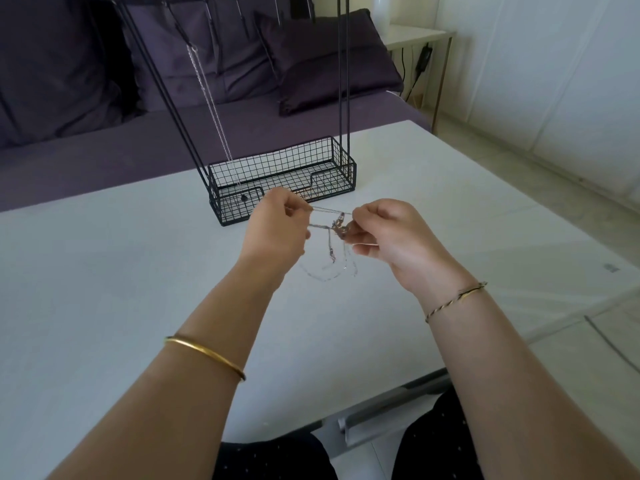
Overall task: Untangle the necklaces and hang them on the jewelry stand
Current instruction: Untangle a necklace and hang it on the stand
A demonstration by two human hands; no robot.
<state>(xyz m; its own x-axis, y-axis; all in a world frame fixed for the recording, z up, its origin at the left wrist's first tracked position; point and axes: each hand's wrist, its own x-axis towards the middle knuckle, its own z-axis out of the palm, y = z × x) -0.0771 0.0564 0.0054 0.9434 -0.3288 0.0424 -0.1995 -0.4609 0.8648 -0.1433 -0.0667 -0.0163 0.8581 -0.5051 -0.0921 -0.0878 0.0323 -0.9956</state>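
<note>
Fingers (295, 211) of the left hand (280, 225) and the right hand (388, 230) each pinch the tangled necklaces (337, 226), pulled taut between them above the white worktop (104, 271), thin loops drooping below. Just behind stands the black wire jewelry stand (282, 174), one silver chain (207, 98) hanging on it. Off right, a small printed mark (611, 268) on the worktop is too tiny to read

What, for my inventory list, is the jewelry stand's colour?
Black; the jewelry stand shows best in head view.
</note>
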